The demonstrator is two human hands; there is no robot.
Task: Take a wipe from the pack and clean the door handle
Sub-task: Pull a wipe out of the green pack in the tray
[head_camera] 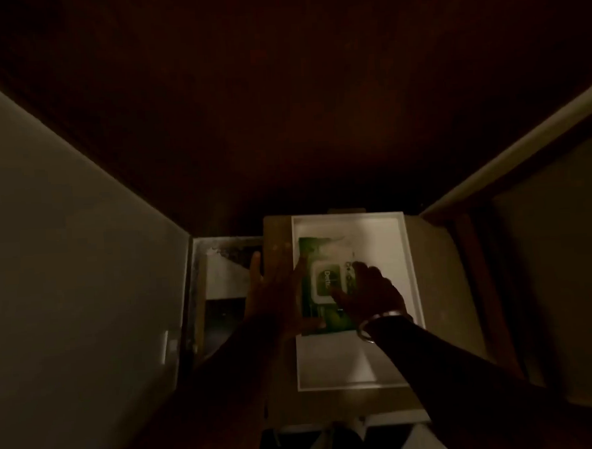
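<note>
A green pack of wipes [311, 257] with a white flip lid [325, 281] lies in a white tray [407, 287] on a small pale table. My left hand [277, 294] rests flat against the pack's left edge, fingers spread. My right hand [373, 292], with a metal bangle at the wrist, sits over the pack's right side, its fingertips on the lid. The scene is very dim. No door handle shows in the view.
A dark reddish door or panel [281, 105] fills the upper view. A pale wall [66, 253] stands on the left, a pale frame edge [510, 151] on the right. Left of the table a dark gap holds unclear objects [222, 279].
</note>
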